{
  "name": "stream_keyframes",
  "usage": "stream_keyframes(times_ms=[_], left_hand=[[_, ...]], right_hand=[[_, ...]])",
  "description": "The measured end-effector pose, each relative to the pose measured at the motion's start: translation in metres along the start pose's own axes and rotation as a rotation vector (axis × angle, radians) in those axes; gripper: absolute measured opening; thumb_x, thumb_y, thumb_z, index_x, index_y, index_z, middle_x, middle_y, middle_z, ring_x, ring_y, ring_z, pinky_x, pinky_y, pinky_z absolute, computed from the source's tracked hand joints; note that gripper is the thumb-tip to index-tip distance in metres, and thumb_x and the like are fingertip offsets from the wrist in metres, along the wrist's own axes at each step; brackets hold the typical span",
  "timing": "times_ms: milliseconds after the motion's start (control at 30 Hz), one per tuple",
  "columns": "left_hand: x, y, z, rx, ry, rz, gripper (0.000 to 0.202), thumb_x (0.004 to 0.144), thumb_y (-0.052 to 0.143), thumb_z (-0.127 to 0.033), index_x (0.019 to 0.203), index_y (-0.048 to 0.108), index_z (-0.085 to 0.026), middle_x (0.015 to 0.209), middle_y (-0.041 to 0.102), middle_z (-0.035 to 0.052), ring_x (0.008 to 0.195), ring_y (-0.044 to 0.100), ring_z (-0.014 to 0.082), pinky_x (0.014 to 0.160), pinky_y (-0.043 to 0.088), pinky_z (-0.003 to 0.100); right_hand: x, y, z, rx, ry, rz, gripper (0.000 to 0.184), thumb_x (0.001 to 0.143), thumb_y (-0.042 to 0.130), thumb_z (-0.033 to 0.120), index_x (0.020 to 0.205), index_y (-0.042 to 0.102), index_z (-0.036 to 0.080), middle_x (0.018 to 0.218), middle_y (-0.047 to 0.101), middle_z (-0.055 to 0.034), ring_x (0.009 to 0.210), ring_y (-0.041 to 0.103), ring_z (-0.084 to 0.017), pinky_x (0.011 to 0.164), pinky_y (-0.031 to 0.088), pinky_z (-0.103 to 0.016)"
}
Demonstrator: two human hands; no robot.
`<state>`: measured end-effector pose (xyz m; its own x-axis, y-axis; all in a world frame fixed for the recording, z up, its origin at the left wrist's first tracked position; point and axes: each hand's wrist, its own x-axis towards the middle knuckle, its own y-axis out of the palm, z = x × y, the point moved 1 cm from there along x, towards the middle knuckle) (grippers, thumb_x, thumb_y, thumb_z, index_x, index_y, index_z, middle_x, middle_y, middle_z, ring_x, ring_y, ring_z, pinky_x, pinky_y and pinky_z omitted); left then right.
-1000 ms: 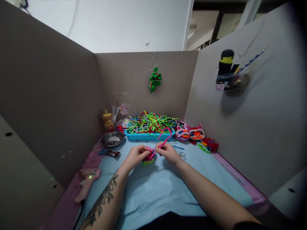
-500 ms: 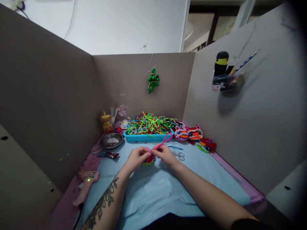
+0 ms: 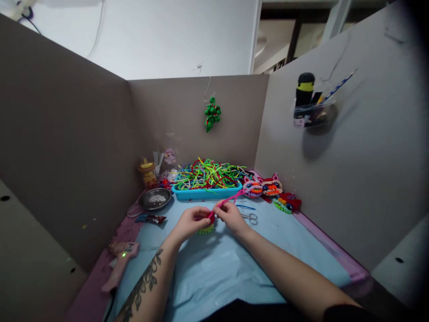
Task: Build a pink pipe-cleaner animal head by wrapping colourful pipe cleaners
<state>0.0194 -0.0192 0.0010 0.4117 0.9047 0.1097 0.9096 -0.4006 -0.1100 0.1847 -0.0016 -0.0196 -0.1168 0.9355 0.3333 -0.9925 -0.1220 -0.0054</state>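
Observation:
My left hand (image 3: 196, 221) is closed around a small red and yellow-green fuzzy craft piece (image 3: 205, 229), partly hidden under its fingers. Just right of it, my right hand (image 3: 229, 215) pinches a bright pink pipe cleaner (image 3: 234, 196). The pink strand runs from the red part, between both hands, and sticks out up and to the right in a loop. Both hands sit close together above the blue table cover (image 3: 234, 273). Scissors (image 3: 252, 218) lie right of my right hand, near a blue pipe cleaner (image 3: 246, 207).
Behind my hands a blue tray (image 3: 201, 195) overflows with coloured pipe cleaners (image 3: 214, 175). Finished-looking fuzzy faces (image 3: 254, 188) lie at the right. A metal dish (image 3: 154, 199) and a pink glue gun (image 3: 121, 264) are on the left. Grey panels (image 3: 197, 134) enclose the table on three sides.
The looped end of the pink pipe cleaner has swung lower and further right. My right hand stays close to my left. The view has shifted slightly.

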Motion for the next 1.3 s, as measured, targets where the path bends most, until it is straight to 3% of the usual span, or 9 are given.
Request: stream_keyframes(times_ms=[300,533,667,767,867,967,1033,1167,1300], left_hand=[[0.001,0.002,0.000,0.095,0.038,0.036,0.030,0.068,0.069,-0.034,0.086,0.071,-0.010,0.082,0.069,0.0090,0.075,0.062,0.0188,0.072,0.047,0.029],[0.002,0.001,0.002,0.057,0.015,-0.040,0.033,0.064,0.072,-0.034,0.087,0.071,-0.011,0.084,0.071,0.0097,0.074,0.063,0.0192,0.073,0.048,0.030],[0.001,0.000,0.000,0.029,0.015,-0.050,0.035,0.065,0.071,-0.035,0.089,0.071,-0.010,0.085,0.071,0.0107,0.074,0.064,0.0193,0.072,0.049,0.030],[0.001,-0.003,-0.003,0.081,-0.004,-0.151,0.032,0.066,0.069,-0.032,0.089,0.070,-0.010,0.083,0.072,0.0102,0.071,0.064,0.0191,0.068,0.049,0.029],[0.000,-0.007,-0.006,0.216,0.023,-0.270,0.025,0.067,0.065,-0.027,0.085,0.071,-0.011,0.080,0.072,0.0096,0.069,0.064,0.0190,0.066,0.049,0.029],[0.000,-0.007,-0.006,0.304,0.079,-0.275,0.022,0.069,0.062,-0.026,0.084,0.071,-0.012,0.080,0.072,0.0091,0.070,0.064,0.0188,0.065,0.050,0.028],[-0.001,-0.005,-0.006,0.334,0.107,-0.262,0.021,0.070,0.062,-0.026,0.083,0.071,-0.012,0.079,0.072,0.0086,0.070,0.064,0.0185,0.066,0.050,0.028],[-0.002,-0.001,-0.008,0.346,0.127,-0.232,0.020,0.070,0.063,-0.026,0.084,0.070,-0.013,0.080,0.072,0.0083,0.071,0.064,0.0185,0.068,0.050,0.029],[-0.003,-0.001,-0.009,0.313,0.125,-0.218,0.020,0.070,0.063,-0.027,0.083,0.070,-0.013,0.080,0.072,0.0081,0.070,0.064,0.0181,0.067,0.050,0.028]], right_hand=[[-0.001,0.000,-0.003,-0.002,-0.015,0.011,0.026,0.073,0.062,0.040,0.069,0.056,0.016,0.055,0.048,0.0037,0.049,0.042,-0.009,0.046,0.033,-0.021],[-0.002,0.001,-0.001,0.021,-0.005,0.020,0.027,0.071,0.063,0.042,0.067,0.056,0.016,0.057,0.050,0.0025,0.050,0.042,-0.009,0.047,0.033,-0.021],[-0.001,0.001,0.000,0.049,-0.008,-0.010,0.029,0.068,0.066,0.041,0.080,0.059,0.016,0.066,0.055,0.0011,0.051,0.043,-0.009,0.047,0.033,-0.022],[-0.004,-0.002,-0.001,-0.126,-0.012,-0.029,0.026,0.074,0.060,0.042,0.069,0.057,0.017,0.056,0.050,0.0024,0.049,0.043,-0.011,0.048,0.034,-0.024],[-0.012,-0.007,0.007,-0.466,-0.232,-0.074,0.030,0.081,0.055,0.038,0.059,0.055,0.017,0.054,0.050,0.0005,0.055,0.046,-0.014,0.056,0.038,-0.028],[-0.020,-0.009,0.020,-0.732,-0.597,-0.105,0.014,0.081,0.057,0.029,0.084,0.065,0.019,0.083,0.063,-0.0069,0.086,0.053,-0.022,0.081,0.041,-0.037],[-0.021,-0.009,0.025,-0.867,-0.728,-0.097,0.023,0.081,0.057,0.025,0.102,0.064,0.022,0.106,0.061,-0.0089,0.107,0.047,-0.026,0.095,0.032,-0.045],[-0.018,-0.008,0.025,-1.007,-0.734,-0.022,0.021,0.085,0.053,0.021,0.102,0.063,0.027,0.101,0.064,-0.0045,0.109,0.046,-0.024,0.104,0.016,-0.053],[-0.015,-0.010,0.020,-0.981,-0.707,0.003,0.017,0.086,0.051,0.019,0.096,0.064,0.026,0.087,0.065,-0.0031,0.095,0.052,-0.021,0.103,0.018,-0.050]])
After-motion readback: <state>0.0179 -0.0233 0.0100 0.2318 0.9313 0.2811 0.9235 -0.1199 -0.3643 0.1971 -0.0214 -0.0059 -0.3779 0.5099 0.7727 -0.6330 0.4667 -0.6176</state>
